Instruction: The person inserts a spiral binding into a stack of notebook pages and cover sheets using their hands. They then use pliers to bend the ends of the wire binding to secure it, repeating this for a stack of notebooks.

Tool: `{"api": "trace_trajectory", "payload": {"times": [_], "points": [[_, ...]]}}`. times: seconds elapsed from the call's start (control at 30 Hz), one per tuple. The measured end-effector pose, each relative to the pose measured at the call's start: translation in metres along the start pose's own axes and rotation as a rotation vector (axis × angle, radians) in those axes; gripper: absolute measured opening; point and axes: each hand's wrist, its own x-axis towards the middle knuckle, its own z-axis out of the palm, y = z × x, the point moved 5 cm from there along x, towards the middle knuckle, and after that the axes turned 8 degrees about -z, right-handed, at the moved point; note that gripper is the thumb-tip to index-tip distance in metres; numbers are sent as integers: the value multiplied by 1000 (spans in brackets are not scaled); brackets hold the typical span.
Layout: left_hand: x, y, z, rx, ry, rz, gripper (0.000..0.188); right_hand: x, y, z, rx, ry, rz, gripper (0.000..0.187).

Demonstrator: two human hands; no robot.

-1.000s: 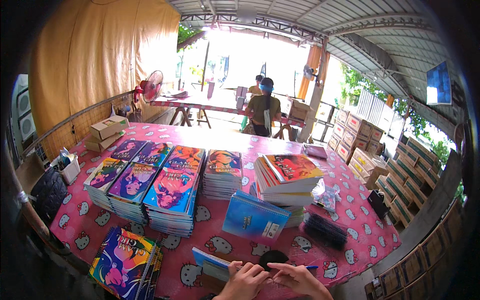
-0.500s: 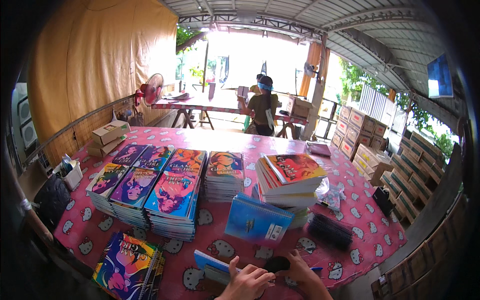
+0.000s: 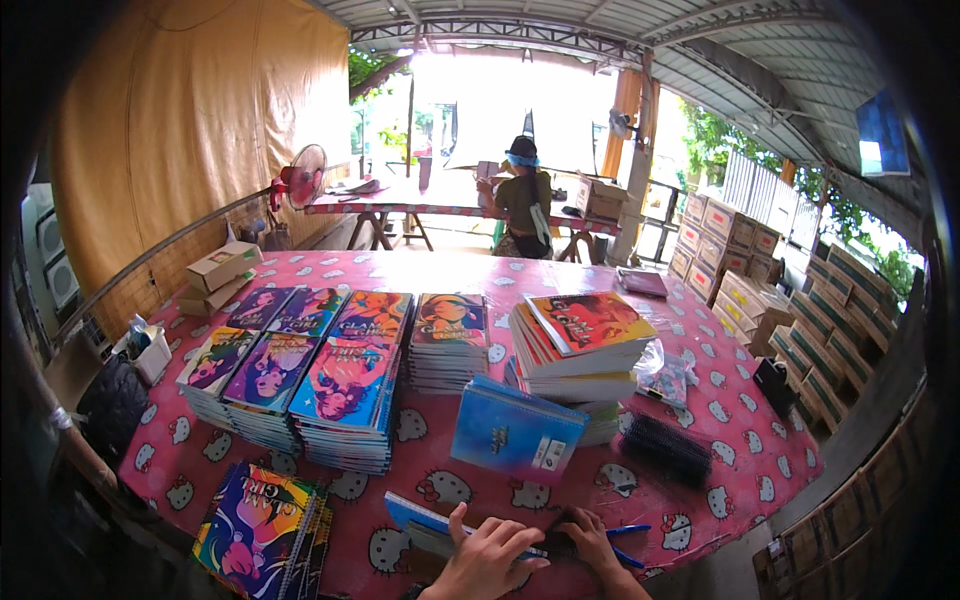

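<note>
At the near edge of the table, a blue spiral notebook [image 3: 408,513] stands tilted on the pink tablecloth. My left hand [image 3: 490,558] lies over its upper edge, thumb on one side and bent fingers toward the spiral. Just to the right, my right hand [image 3: 592,540] points downward with curled fingers beside a dark object [image 3: 562,538]; what it grips is hidden. Two blue pens [image 3: 630,528] stick out beside that hand. Beyond my hands, another blue notebook [image 3: 518,430] leans against a tall notebook stack [image 3: 585,365].
Stacks of colourful notebooks [image 3: 345,385] fill the left middle, with a smaller pile [image 3: 258,535] at the near left. Black binding coils [image 3: 665,450] lie on the right. Cardboard boxes [image 3: 835,330] rise beyond the table; a person [image 3: 522,200] works at a farther table.
The round black object at my right hand has dropped lower and is now mostly hidden. My right hand has turned downward, and the blue pens show more. My left hand stays on the notebook.
</note>
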Motion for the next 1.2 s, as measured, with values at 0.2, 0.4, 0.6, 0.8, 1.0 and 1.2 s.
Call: {"api": "trace_trajectory", "payload": {"times": [0.2, 0.4, 0.6, 0.8, 1.0, 1.2], "points": [[4, -1, -4, 39, 8, 29, 17, -13, 9, 15, -64, -135, 104, 34], [-1, -9, 2, 108, -73, 21, 17, 9, 8, -23, -80, -28, 230, 55], [3, -8, -4, 76, -29, 10, 14, 27, -13, -34, 395, -5, 231, 60], [3, -27, -27, 95, 77, -100, 30, 46, -54, -52, 1628, 53, 225, 52], [-4, -39, -29, 74, 57, -127, 32, 79, -65, -65, 1208, -200, 138, 47], [-3, -40, -31, 20, 69, -133, 44, 94, -62, -60, 918, -367, 291, 43]]}}
